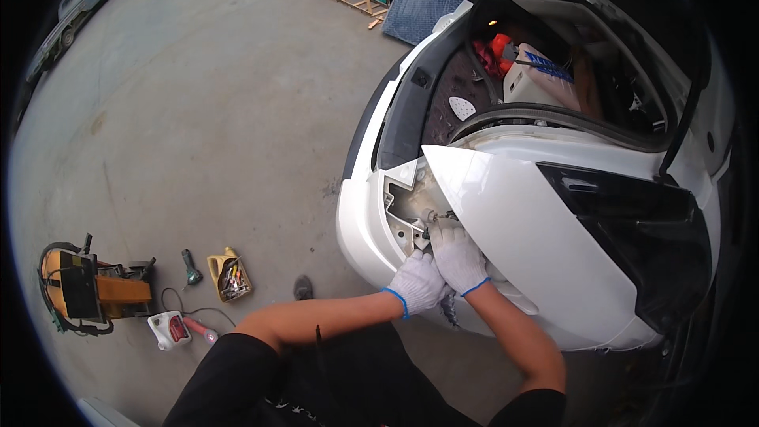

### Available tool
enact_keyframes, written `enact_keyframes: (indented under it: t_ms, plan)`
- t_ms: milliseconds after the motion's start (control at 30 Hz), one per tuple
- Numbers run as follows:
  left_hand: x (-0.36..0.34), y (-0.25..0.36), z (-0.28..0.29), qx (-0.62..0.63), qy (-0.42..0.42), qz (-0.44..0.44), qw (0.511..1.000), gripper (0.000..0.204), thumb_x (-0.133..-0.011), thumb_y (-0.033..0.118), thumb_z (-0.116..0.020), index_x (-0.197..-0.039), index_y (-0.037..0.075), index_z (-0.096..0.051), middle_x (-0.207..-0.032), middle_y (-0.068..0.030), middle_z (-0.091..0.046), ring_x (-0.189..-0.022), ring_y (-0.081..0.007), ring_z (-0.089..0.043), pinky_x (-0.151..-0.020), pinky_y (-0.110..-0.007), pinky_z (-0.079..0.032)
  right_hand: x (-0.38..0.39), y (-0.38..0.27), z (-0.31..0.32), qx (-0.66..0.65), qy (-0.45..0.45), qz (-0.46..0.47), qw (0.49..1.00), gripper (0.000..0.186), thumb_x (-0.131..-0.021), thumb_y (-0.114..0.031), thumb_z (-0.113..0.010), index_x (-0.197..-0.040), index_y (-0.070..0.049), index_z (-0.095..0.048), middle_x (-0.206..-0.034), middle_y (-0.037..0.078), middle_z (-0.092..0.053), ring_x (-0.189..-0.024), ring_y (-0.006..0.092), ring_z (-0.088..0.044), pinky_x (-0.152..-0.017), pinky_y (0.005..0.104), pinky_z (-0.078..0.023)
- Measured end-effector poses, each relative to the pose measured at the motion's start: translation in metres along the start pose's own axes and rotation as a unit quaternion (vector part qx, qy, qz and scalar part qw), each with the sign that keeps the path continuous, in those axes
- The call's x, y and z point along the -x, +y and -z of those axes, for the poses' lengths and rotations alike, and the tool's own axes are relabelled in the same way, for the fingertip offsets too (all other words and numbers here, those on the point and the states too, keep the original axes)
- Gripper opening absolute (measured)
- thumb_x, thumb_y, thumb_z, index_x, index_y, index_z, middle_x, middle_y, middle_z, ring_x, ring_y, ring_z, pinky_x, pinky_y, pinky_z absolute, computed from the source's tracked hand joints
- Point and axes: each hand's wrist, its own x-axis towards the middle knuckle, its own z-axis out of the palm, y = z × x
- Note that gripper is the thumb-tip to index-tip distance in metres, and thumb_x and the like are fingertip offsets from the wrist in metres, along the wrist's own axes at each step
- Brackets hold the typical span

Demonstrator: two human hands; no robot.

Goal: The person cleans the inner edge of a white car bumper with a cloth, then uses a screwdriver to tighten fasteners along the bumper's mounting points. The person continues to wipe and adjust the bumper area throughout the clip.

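Both my hands wear white knit gloves with blue cuffs. They meet at an exposed cavity [415, 198] in the corner of a white car [506, 198]. My left hand [419, 281] is closed at the cavity's near edge, beside the white bumper [360, 217]. Against it, my right hand [458, 257] curls its fingers near a small dark part [427, 233] by the metal bracketry. What either hand grips is hidden by the gloves. A crumpled greyish strip [450, 308] hangs below the gloves.
The car's open boot holds a white box [534, 83], red cloth [494, 54] and a perforated white pad [462, 107]. At left on the concrete are a yellow-black machine [99, 289], a cut-open yellow jug of tools [231, 275], a dark power tool [191, 267] and a white jug [168, 330].
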Motion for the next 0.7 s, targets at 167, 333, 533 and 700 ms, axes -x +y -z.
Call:
enact_keyframes:
  t_ms: [167,333,533,700]
  plan:
    - [0.003,0.003,0.0,-0.045,-0.051,-0.008,0.998,0.029,-0.091,0.035,-0.061,-0.095,0.01,-0.074,-0.091,-0.0123,-0.063,-0.085,-0.0301,-0.056,-0.08,-0.044,-0.04,0.009,-0.011,0.031,-0.054,-0.055,-0.09,0.993,0.039,-0.091,-0.017,-0.054,-0.127,-0.003,-0.059,-0.101,0.015,-0.067,-0.098,0.0291,-0.066,-0.086,0.0438,-0.054]
    - [-0.002,0.005,-0.001,-0.052,-0.068,-0.057,0.995,0.037,-0.09,0.038,-0.06,-0.102,0.006,-0.074,-0.106,-0.0151,-0.063,-0.102,-0.0333,-0.055,-0.095,-0.053,-0.039,0.04,-0.018,0.059,-0.021,-0.092,-0.18,0.979,0.036,-0.088,-0.018,-0.057,-0.121,-0.003,-0.06,-0.098,0.015,-0.068,-0.089,0.0306,-0.07,-0.081,0.0428,-0.057]
    - [0.003,0.027,-0.017,-0.034,0.068,-0.175,0.982,0.049,-0.085,0.034,-0.061,-0.121,0.001,-0.067,-0.121,-0.022,-0.063,-0.123,-0.0431,-0.051,-0.115,-0.063,-0.029,0.068,-0.013,0.085,-0.157,-0.077,-0.23,0.957,0.038,-0.086,-0.022,-0.062,-0.118,-0.002,-0.062,-0.1,0.018,-0.069,-0.088,0.0358,-0.07,-0.076,0.0467,-0.058]
    - [0.005,0.023,-0.023,-0.039,-0.05,-0.179,0.982,0.023,-0.083,0.023,-0.063,-0.091,0.002,-0.067,-0.09,-0.0189,-0.063,-0.088,-0.0357,-0.063,-0.105,-0.053,-0.042,0.105,0.0,0.091,-0.371,-0.054,-0.288,0.881,0.035,-0.084,-0.017,-0.065,-0.115,-0.001,-0.062,-0.098,0.021,-0.068,-0.091,0.0394,-0.068,-0.078,0.0496,-0.056]
